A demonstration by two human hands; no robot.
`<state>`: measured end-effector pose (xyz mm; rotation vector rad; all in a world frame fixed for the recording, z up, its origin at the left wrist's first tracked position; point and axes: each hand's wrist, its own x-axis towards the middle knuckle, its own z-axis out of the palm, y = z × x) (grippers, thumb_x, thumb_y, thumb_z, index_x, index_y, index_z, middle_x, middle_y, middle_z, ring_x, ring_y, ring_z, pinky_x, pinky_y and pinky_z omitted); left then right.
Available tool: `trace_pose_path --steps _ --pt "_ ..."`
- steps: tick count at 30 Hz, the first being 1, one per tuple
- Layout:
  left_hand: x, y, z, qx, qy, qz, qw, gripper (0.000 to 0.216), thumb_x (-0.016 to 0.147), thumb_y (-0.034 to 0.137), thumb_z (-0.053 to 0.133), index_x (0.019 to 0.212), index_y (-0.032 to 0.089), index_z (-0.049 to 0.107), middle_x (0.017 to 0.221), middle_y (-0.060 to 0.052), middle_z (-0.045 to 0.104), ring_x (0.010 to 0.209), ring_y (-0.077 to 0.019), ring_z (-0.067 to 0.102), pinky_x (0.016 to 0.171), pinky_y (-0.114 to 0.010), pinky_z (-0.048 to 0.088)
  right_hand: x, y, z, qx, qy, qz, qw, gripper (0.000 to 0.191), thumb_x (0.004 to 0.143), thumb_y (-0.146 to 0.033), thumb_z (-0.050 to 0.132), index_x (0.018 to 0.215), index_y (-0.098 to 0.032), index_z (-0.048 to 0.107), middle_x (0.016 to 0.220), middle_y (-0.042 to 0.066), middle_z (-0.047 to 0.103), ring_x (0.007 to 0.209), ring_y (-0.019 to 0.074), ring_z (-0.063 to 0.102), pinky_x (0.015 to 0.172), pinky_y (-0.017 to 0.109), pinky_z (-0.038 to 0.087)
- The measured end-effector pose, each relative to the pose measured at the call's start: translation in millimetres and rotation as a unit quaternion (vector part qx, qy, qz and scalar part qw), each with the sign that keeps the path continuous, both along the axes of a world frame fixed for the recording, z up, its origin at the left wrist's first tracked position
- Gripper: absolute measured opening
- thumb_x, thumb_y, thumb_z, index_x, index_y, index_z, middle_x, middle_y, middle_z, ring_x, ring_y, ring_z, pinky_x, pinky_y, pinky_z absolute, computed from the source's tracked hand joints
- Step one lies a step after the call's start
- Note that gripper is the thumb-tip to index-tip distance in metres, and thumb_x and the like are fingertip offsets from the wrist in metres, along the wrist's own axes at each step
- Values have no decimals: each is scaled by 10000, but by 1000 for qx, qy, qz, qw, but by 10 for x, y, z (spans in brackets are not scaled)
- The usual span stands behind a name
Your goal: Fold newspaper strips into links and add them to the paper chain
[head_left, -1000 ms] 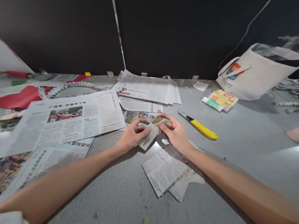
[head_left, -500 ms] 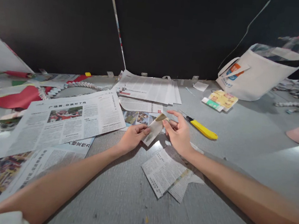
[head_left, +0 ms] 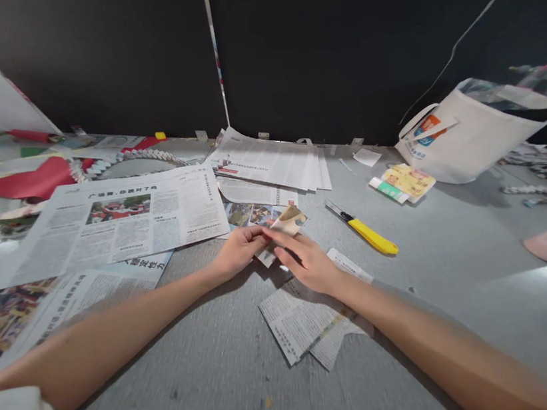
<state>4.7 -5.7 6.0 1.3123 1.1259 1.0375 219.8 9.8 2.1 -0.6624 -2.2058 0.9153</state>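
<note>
A small folded slip of newspaper (head_left: 288,222) lies on the grey table (head_left: 241,375) in front of me. My left hand (head_left: 237,254) pinches its near left edge between thumb and fingers. My right hand (head_left: 307,260) rests flat across the slip's lower part, fingers stretched out to the left and touching the left hand's fingertips. Only the slip's upper end, tan and white, shows beyond the fingers. Under my right wrist lie cut newspaper pieces (head_left: 303,316).
A large open newspaper (head_left: 130,220) covers the left of the table, with red paper (head_left: 37,179) and a paper chain (head_left: 123,159) behind it. A newspaper stack (head_left: 272,162), a yellow utility knife (head_left: 365,230), small cards (head_left: 405,182) and a white tote bag (head_left: 469,133) lie further back.
My right hand has let go of the slip's top end, dropped and swung left to lie flat over it. The slip has been lowered towards the table; the left hand has kept its hold.
</note>
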Motion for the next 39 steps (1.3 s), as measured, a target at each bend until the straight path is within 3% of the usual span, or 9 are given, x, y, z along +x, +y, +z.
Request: trace_pose_path --steps 4,10,13,17,20,24,27,31,39 --pt "-6 0 10 27 16 -27 999 482 835 625 781 920 150 779 806 -60 710 730 -179 603 670 -294 478 -22 31 -47 -18 18 -2 1000 510 1097 -371 505 1608 -366 517 1581 40 603 1424 301 606 1218 567 470" --pt "2 -28 43 24 47 -38 998 516 861 660 745 818 147 726 714 -33 631 643 -138 508 610 -275 397 -25 77 9 -126 120 -151 973 475 1110 -529 471 1460 -290 686 1459 71 699 1429 301 603 1212 528 463" --pt "-1 -32 49 22 51 -32 998 512 868 663 735 833 151 728 724 -33 624 648 -140 500 609 -277 385 -22 102 24 -156 151 -172 961 485 1087 -579 505 1383 -274 738 1447 75 705 1442 296 583 1199 503 464" --pt "-2 -33 53 19 45 -17 999 487 874 641 730 823 156 726 719 -29 607 646 -142 490 596 -277 370 -13 123 0 -175 162 -197 951 532 1032 -587 596 1456 -279 689 1304 95 765 1194 289 700 904 415 606" --pt "5 -36 49 21 39 -3 999 474 876 628 737 823 157 721 720 -31 622 635 -139 508 584 -272 384 -5 152 -11 -197 156 -229 940 616 1002 -528 648 1552 -255 596 1015 50 793 840 221 699 700 346 566" --pt "9 -25 13 -14 13 47 999 471 875 634 751 903 165 725 671 -21 644 549 -136 530 528 -268 395 -3 191 10 -217 171 -222 935 419 959 -541 678 1222 -232 785 848 29 737 713 178 644 644 302 510" --pt "-2 5 -29 -17 -6 105 994 480 826 626 811 948 167 744 700 -16 665 546 -136 563 525 -263 424 -4 196 23 -225 161 -222 935 392 962 -576 665 972 -206 793 690 21 661 621 157 593 568 279 438" --pt "-27 43 -80 -16 -21 139 990 511 830 653 804 973 163 771 668 -12 658 551 -141 572 526 -262 421 -4 187 15 -222 139 -232 937 398 974 -574 655 977 -198 785 617 0 601 530 128 484 493 271 330" --pt "-53 90 -166 6 -59 146 988 544 901 710 711 1006 180 782 596 -14 627 520 -141 529 513 -276 393 -5 154 44 -234 168 -245 926 373 972 -561 664 925 -201 748 595 -14 564 509 120 451 480 272 310"
